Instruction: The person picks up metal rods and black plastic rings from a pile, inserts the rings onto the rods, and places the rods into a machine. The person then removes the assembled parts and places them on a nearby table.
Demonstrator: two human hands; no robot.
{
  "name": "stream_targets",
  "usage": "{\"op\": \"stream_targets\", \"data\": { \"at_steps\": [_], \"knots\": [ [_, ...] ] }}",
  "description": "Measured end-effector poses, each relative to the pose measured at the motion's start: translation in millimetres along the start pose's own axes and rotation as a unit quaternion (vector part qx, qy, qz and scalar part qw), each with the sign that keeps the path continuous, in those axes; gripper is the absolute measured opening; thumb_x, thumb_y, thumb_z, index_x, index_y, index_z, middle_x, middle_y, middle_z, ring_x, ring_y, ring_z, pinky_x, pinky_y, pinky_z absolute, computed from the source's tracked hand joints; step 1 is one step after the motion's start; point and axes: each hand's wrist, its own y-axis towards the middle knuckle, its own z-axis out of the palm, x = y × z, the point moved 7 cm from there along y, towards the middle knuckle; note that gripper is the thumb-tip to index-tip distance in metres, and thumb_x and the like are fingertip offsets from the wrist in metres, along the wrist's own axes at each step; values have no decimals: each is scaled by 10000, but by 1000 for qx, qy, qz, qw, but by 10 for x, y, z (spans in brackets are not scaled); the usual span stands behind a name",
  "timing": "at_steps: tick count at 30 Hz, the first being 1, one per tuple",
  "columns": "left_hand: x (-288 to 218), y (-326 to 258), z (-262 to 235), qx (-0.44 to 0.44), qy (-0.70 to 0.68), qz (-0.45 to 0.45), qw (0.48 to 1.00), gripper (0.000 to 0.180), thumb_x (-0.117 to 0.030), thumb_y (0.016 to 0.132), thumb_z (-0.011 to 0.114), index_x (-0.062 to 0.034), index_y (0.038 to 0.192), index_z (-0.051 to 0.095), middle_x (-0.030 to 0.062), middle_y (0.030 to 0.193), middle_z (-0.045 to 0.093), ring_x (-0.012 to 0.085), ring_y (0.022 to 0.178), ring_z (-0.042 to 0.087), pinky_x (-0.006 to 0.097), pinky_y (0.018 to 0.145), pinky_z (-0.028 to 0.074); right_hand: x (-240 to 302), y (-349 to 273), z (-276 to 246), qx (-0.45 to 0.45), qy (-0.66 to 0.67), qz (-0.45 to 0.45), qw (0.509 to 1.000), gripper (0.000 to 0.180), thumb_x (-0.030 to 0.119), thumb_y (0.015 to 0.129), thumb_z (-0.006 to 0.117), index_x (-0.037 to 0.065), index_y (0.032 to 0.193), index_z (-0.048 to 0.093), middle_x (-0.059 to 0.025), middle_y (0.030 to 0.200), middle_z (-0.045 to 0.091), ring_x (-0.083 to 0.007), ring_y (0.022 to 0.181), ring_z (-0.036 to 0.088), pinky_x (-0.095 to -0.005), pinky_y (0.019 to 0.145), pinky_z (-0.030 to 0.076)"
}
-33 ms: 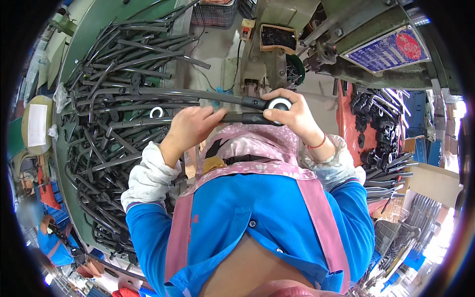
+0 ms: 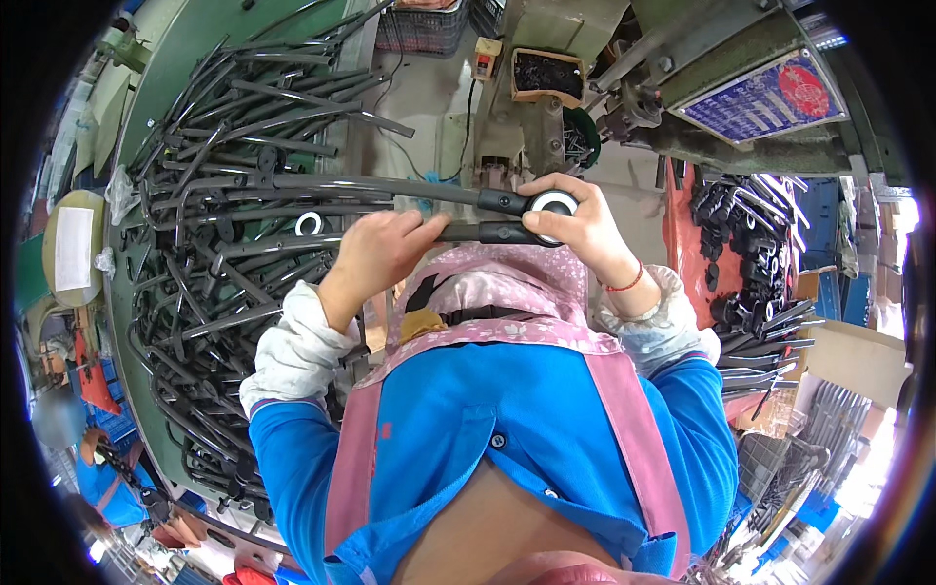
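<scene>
Folded two-legged frame of dark grey metal tube (image 2: 390, 185) sits centre frame, just above the person's torso, legs running roughly level side by side. Both legs end right of centre in a round black plastic joint with a white ring (image 2: 556, 208).

Left hand (image 2: 385, 252): back up, fingers curled closed over the lower leg, left of the joint. Undersides of the fingers hidden.

Right hand (image 2: 585, 224): partly closed on the joint, index finger along the top, thumb across the lower face beside the ring. Red cord bracelet (image 2: 624, 281) on that wrist.

Left side: heap of dark bent metal tubes (image 2: 210, 356) on a green tabletop (image 2: 210, 34). Frame's left end overlaps the heap; contact unclear.

Top centre: small tan open box (image 2: 548, 97) of black bits; green round tub (image 2: 594, 127) of small metal parts beside it.

Right: black fittings (image 2: 756, 268) on a red-orange surface (image 2: 685, 234).
</scene>
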Motion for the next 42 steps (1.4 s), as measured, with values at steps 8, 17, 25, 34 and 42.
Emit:
{"op": "stream_targets", "data": {
  "at_steps": [8,17,25,34,42],
  "knots": [
    [-75,79,37,-35,76,23,996,573,-177,675,776,-147,1224,611,59,943,540,222,925,586,391,803,478,19,-37,-176,-5,11,-59,998,315,203,820,772,-11,1040,702,-36,897,684,-86,813,611,-242,727,506],
    [428,152,8,70,51,-65,994,607,-20,597,733,-16,1175,548,134,965,576,338,931,576,425,833,462,8,-120,-287,7,-88,-167,982,330,202,809,764,-11,1048,688,-65,943,678,-114,863,616,-276,777,509],
    [131,816,-56,29,78,-18,996,491,13,582,707,-37,1047,555,94,882,569,293,828,586,396,724,471,-211,-129,-967,-169,-9,-111,979,264,201,967,621,-20,1094,690,-9,922,668,-60,851,562,-232,772,473],
    [256,1253,24,36,102,-27,994,479,-6,588,735,-52,1018,530,102,897,596,305,867,614,409,745,494,-800,203,-1502,-281,-185,-220,916,270,3,914,587,61,1160,680,-118,1089,684,-257,1010,642,-352,894,489],
    [411,1316,18,39,117,-43,991,482,-6,594,746,-58,1017,521,107,905,606,314,874,625,411,764,503,-510,289,-1398,-320,-407,-364,774,300,-21,872,618,12,1168,654,-169,1207,641,-352,1128,593,-457,1018,444]
  ]
}}
